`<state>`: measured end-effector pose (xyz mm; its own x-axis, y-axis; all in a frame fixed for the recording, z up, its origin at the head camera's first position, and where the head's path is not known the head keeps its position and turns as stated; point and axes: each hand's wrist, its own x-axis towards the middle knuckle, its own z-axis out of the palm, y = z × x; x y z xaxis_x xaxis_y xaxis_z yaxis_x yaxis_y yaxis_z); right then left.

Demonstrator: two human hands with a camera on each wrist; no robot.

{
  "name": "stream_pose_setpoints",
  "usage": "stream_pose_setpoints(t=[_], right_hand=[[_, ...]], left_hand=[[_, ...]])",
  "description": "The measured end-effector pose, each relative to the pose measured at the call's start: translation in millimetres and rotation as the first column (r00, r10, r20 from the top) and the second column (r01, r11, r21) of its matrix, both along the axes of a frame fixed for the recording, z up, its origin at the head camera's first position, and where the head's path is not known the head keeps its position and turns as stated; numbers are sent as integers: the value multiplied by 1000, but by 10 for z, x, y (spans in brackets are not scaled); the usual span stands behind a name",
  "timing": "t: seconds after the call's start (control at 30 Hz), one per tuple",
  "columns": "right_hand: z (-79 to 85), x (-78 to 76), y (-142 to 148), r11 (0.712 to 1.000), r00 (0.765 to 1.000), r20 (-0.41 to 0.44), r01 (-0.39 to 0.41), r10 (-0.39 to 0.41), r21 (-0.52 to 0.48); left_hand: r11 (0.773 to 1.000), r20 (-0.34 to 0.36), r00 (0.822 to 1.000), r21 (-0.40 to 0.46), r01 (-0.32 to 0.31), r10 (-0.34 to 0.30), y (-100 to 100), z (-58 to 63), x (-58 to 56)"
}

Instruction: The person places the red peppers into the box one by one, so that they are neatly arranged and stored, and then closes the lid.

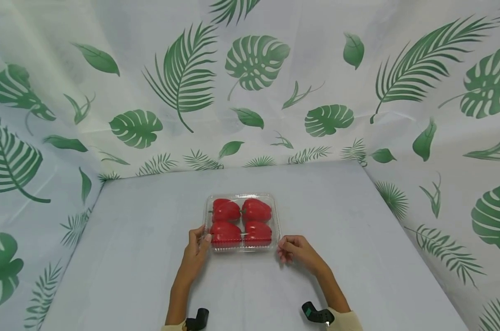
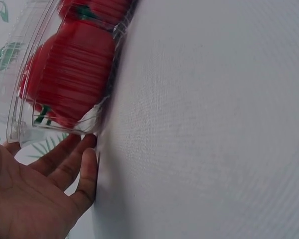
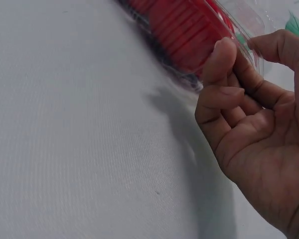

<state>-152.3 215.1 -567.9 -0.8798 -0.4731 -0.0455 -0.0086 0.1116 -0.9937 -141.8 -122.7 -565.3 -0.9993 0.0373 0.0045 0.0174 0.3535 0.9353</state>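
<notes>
A clear plastic clamshell box point(image 1: 242, 248) lies on the white table with its lid down. Inside are several red bell peppers point(image 1: 257, 210) with green stems. My left hand point(image 1: 195, 254) rests against the box's near left corner, thumb at the rim. In the left wrist view, the fingers point(image 2: 65, 162) of that hand extend loosely along the box's side. At the near right corner, my right hand point(image 1: 298, 252) pinches the rim edge between thumb and forefinger. Its other fingers point(image 3: 217, 107) curl beside the box in the right wrist view.
The white tabletop point(image 1: 150, 216) extends around the box on all sides. Behind it and at both sides hangs a white curtain point(image 1: 275, 133) printed with green leaves. Black camera mounts point(image 1: 317, 314) sit on both wrists.
</notes>
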Motion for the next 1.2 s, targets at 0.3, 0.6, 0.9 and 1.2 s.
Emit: stream_pose_setpoints(t=[0.3, 0.6, 0.9, 1.2], right_hand=[[-37, 20, -25, 999, 999, 22, 30, -29, -38], [-71, 41, 11, 997, 999, 49, 1, 2, -73], [34, -38, -90, 969, 968, 56, 246, -246, 18], [83, -126, -206, 961, 958, -69, 277, -277, -17]], left_hand=[[1000, -18, 1000, -4, 5, -5, -3, 4, -8], [1000, -18, 1000, 3, 3, -3, -17, -7, 0], [1000, -22, 1000, 15, -6, 7, -108, -10, 36], [1000, -15, 1000, 2, -23, 23, -135, 33, 76]])
